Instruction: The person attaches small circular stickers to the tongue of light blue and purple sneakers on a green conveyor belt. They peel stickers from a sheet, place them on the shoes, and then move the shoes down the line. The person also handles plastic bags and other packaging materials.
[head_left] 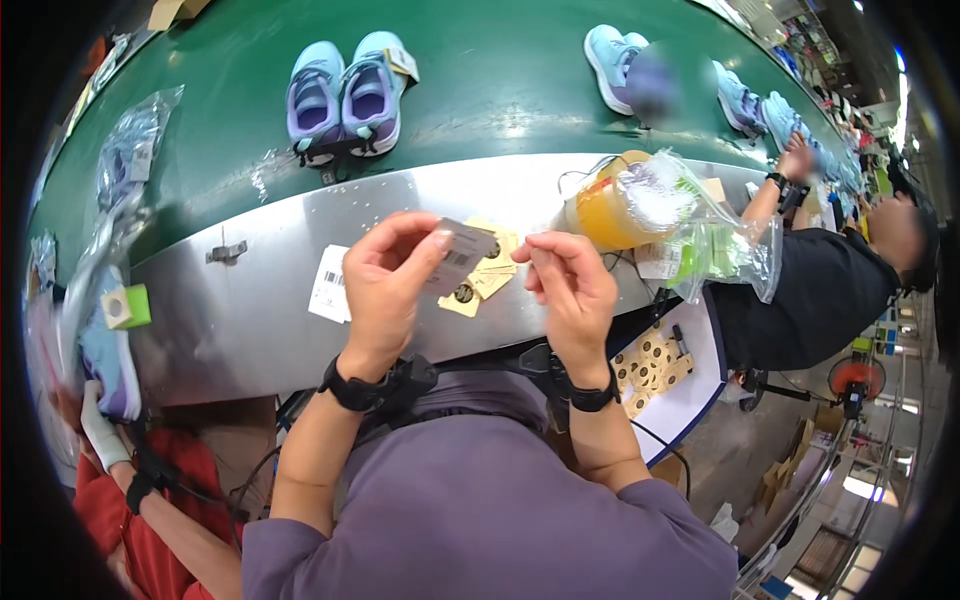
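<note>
Between the thumb and fingers of my left hand (383, 275) is a small barcoded tag (463, 254), held above the metal ledge (210, 310). My right hand (577, 295) hovers just right of it, fingertips pinched together; whatever is in them, if anything, is too small to make out. Cream tags with dark round prints (461, 298) lie below and behind the held tag. Left of my left hand, white barcode labels (329, 285) rest on the metal. Beyond the ledge, a pair of light blue and purple shoes (316, 98) stands on the green belt (490, 90).
A yellow roll-like object (603, 212) and clear plastic bags (745, 262) sit to the right. Below them a white bin (705, 345) holds loose round-printed tags. A gloved co-worker's hand (98, 430) is beside a bagged shoe (108, 355) at left; another person (810, 300) works at right.
</note>
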